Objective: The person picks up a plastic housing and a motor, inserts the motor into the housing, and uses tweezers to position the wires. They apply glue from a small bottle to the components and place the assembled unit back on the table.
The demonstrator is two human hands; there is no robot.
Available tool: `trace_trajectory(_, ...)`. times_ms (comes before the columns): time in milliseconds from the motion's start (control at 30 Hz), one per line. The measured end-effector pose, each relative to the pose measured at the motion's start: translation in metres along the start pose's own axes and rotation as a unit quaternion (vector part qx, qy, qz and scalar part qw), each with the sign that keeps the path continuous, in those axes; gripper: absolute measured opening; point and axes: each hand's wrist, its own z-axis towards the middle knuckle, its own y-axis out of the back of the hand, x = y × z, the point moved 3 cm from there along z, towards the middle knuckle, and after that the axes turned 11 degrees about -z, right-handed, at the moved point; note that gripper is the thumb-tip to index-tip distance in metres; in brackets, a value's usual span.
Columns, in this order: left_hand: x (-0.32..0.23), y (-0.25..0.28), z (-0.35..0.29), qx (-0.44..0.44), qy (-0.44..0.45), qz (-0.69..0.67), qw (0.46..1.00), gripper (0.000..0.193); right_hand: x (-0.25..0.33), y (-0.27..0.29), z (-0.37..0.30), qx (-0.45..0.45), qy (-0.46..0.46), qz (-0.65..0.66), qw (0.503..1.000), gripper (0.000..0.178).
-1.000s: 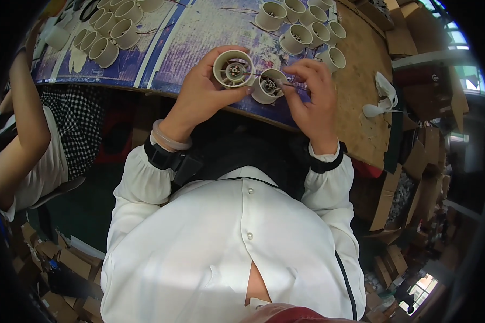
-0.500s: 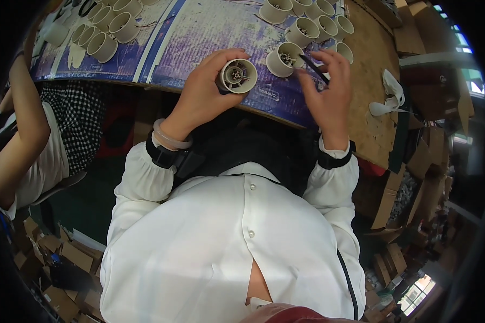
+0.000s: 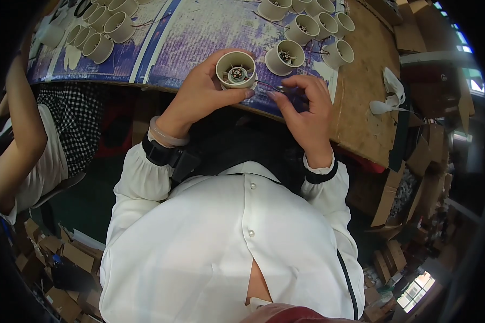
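Fingers of the left hand [image 3: 202,91] are wrapped around the beige cylindrical housing [image 3: 235,70], thumb below and fingertips over its far wall, holding it with the open end facing up toward the camera; a small motor hub with red detail shows inside the bore. Fingers of the right hand [image 3: 302,102] are drawn together in a pinch just to the right of the housing, closed on what appears to be thin wire leads [image 3: 267,86] running out from the housing's lower right side; what else the pinch may hold is too small to tell. Both hands sit at the near edge of the surface [image 3: 361,107], the housing raised just above it. Relative to the housing, the right hand lies to the right and slightly nearer the body, and the leads run roughly level between the two. Beyond the housing, farther right, stand several like housings [image 3: 285,56] in a cluster; far to its left lies another group [image 3: 105,32]. A second person's arm [image 3: 21,124] is well left of the housing.
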Motion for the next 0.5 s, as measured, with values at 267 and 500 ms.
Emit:
trace_trajectory(267,0.0,-0.005,0.002,0.009,-0.013,0.046,0.999,0.059,-0.004,-0.006,0.0,0.021,0.06,-0.02,0.998,0.018)
trace_trajectory(500,0.009,-0.006,0.005,0.01,-0.044,0.075,0.996,0.06,-0.013,-0.009,-0.004,0.047,0.081,-0.075,0.993,0.023)
